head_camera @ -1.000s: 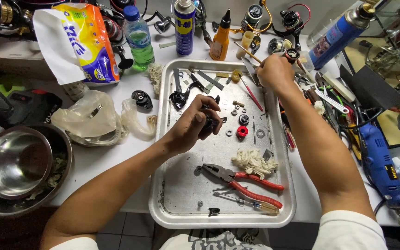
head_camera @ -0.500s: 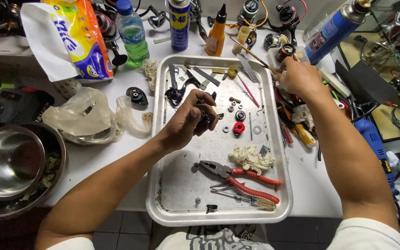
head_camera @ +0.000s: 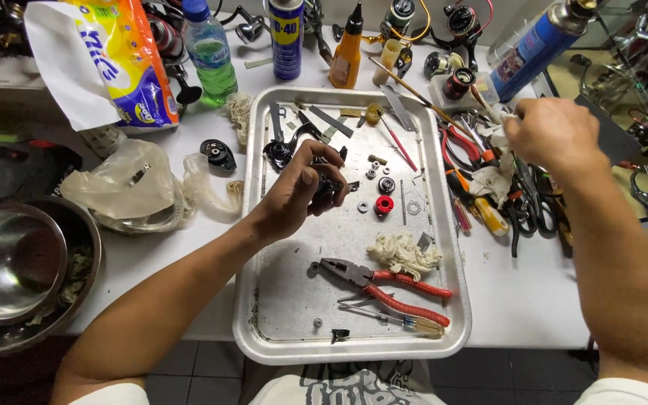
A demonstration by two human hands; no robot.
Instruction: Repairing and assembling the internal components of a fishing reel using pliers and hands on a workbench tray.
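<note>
Left hand point(head_camera: 294, 196) clamped on small black metal reel part point(head_camera: 327, 184) over silver metal tray point(head_camera: 279, 300); right hand point(head_camera: 553, 135) closed on white rag point(head_camera: 505, 122) near worktop's right edge.

The left hand point(head_camera: 298, 196) holds a small black part point(head_camera: 329, 184) over the metal tray point(head_camera: 279, 300), fingers curled round it. The right hand point(head_camera: 553, 135) is off to the right of the tray, closed on a bit of white rag point(head_camera: 498, 124) above a heap of pliers and cutters point(head_camera: 504, 199). Near in the tray lie red-handled pliers point(head_camera: 384, 281) beside a wad of pale cloth point(head_camera: 403, 253). At far left sits a steel bowl point(head_camera: 9, 262).
</note>
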